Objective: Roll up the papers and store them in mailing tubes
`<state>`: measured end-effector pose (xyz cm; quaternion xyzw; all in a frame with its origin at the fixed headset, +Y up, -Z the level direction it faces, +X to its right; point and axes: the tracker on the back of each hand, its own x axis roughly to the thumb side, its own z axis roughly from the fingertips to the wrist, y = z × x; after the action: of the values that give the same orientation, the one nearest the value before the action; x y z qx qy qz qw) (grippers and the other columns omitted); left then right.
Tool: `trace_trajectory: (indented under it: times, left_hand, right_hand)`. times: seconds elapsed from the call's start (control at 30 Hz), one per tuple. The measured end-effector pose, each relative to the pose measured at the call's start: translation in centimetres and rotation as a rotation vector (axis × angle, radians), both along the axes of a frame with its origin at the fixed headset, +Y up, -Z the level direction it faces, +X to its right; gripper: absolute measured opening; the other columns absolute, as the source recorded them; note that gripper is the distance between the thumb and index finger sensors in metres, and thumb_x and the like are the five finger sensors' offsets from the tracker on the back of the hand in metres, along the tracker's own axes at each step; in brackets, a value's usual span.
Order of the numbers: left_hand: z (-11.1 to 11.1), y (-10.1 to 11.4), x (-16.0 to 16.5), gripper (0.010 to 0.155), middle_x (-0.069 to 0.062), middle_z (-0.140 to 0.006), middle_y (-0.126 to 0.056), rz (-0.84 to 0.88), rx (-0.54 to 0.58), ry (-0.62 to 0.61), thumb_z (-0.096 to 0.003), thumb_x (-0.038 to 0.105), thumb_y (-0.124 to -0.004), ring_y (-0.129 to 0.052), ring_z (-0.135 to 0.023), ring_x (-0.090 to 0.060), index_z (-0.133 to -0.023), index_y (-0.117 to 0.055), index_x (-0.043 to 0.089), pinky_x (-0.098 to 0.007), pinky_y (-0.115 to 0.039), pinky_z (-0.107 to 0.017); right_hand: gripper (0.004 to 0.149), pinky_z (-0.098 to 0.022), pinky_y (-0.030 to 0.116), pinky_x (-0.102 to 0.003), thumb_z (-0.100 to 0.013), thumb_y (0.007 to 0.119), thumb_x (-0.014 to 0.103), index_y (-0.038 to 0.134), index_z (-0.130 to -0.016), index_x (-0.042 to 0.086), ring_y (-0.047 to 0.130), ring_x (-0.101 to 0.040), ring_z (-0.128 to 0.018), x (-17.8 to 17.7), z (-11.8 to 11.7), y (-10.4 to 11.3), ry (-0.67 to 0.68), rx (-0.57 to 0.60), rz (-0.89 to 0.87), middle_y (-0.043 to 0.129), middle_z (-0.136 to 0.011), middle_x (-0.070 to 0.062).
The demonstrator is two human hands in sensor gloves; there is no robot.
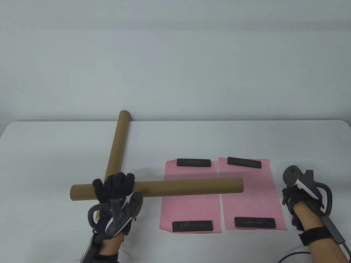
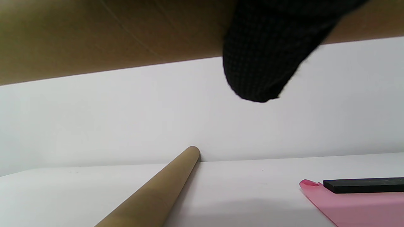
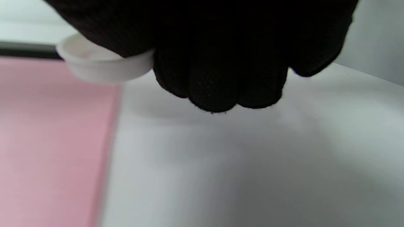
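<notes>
A white, matte table (image 1: pixel 54 142) with rounded far corners stands against a plain pale wall (image 1: pixel 175 54). Two smooth brown cardboard mailing tubes, long cylinders, cross near its left side: the lying tube (image 1: pixel 116 145) runs from the far edge toward the near-left, while the held tube (image 1: pixel 192 186) is lifted crosswise, its right end over the pink sheets. Two flat pink paper rectangles, the left sheet (image 1: pixel 189 208) and the right sheet (image 1: pixel 252 194), lie side by side toward the near right, each pinned at its far and near ends by black rectangular bar weights (image 1: pixel 193 162). The left hand (image 1: pixel 115 189), in a black knit glove, curls its fingers over the held tube. The right hand (image 1: pixel 297 197), beside the right sheet's right edge, is bunched closed, pinching a small white round plastic cap (image 3: pixel 101 67).
</notes>
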<state>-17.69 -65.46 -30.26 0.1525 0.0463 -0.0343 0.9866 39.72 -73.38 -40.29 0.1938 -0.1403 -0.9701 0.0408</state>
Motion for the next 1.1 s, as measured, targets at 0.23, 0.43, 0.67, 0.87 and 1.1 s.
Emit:
trace_trajectory:
  times: [0.23, 0.43, 0.67, 0.87, 1.1]
  left_hand:
    - [-0.3, -0.3, -0.2, 0.074, 0.006, -0.105, -0.062, 0.006, -0.025, 0.004, -0.0352, 0.043, -0.098, -0.074, -0.101, -0.021, -0.096, -0.055, 0.044, -0.065, -0.048, -0.078]
    - [-0.3, -0.4, -0.1, 0.074, 0.005, -0.104, -0.063, 0.0, -0.028, 0.007, -0.0349, 0.043, -0.098, -0.075, -0.1, -0.021, -0.096, -0.056, 0.043, -0.065, -0.048, -0.078]
    - [-0.3, -0.4, -0.2, 0.074, 0.005, -0.104, -0.063, 0.003, -0.04, 0.01, -0.0349, 0.043, -0.098, -0.075, -0.1, -0.022, -0.096, -0.056, 0.043, -0.065, -0.048, -0.078]
    - [-0.3, -0.5, -0.1, 0.074, 0.005, -0.104, -0.063, -0.001, -0.045, 0.01, -0.0349, 0.043, -0.098, -0.075, -0.1, -0.022, -0.096, -0.056, 0.043, -0.065, -0.048, -0.078]
    - [-0.5, -0.6, -0.2, 0.074, 0.005, -0.104, -0.063, 0.002, -0.053, 0.011, -0.0347, 0.044, -0.098, -0.076, -0.1, -0.021, -0.096, -0.056, 0.043, -0.063, -0.049, -0.078]
  right_hand:
    - [0.042, -0.052, 0.082, -0.06, -0.052, 0.078, 0.041, 0.098, -0.072, 0.01, 0.103, -0.038, -0.063, 1.2, -1.2, -1.9, -0.08, -0.037, 0.123, 0.103, -0.064, -0.01]
    - [0.041, -0.051, 0.083, -0.059, -0.052, 0.079, 0.042, 0.098, -0.07, 0.011, 0.105, -0.036, -0.061, 1.0, -1.7, -2.1, -0.099, -0.037, 0.203, 0.104, -0.061, -0.009]
    - [0.04, -0.05, 0.084, -0.058, -0.052, 0.078, 0.043, 0.098, -0.068, 0.013, 0.105, -0.034, -0.059, 0.4, -1.8, -2.8, -0.085, -0.045, 0.298, 0.104, -0.059, -0.007]
    - [0.041, -0.05, 0.084, -0.058, -0.051, 0.078, 0.046, 0.098, -0.067, 0.014, 0.106, -0.034, -0.059, 0.2, -1.8, -2.9, -0.075, -0.039, 0.341, 0.105, -0.058, -0.006]
    - [0.047, -0.049, 0.084, -0.059, -0.051, 0.075, 0.049, 0.097, -0.071, 0.012, 0.106, -0.038, -0.059, -2.2, -0.5, 1.7, 0.068, 0.206, 0.265, 0.105, -0.06, -0.011]
